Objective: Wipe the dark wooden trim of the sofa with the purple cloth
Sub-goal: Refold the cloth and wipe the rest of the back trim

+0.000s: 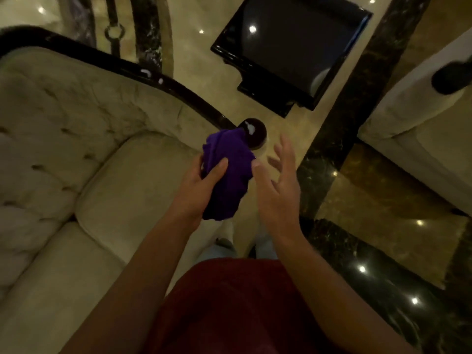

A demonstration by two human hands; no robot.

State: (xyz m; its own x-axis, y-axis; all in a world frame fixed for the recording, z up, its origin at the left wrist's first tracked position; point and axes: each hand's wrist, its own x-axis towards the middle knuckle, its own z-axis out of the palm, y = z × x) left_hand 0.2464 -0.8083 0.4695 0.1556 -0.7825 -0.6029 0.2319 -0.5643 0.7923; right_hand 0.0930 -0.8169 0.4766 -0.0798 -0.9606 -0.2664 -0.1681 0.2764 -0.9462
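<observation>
A bunched purple cloth point(227, 172) hangs in my left hand point(198, 185), which grips it from the left side. Its upper end lies against the round dark knob point(254, 132) at the front end of the sofa's dark wooden trim point(158, 80). The glossy trim curves along the top of the cream tufted sofa point(84, 154) from the upper left down to that knob. My right hand point(278, 185) hovers just right of the cloth, fingers spread, holding nothing.
A glossy black low table point(288, 47) stands on the polished marble floor point(383, 200) beyond the sofa arm. A second cream sofa point(419, 129) with a dark knob sits at the right. A dark metal railing point(115, 31) rises behind the trim.
</observation>
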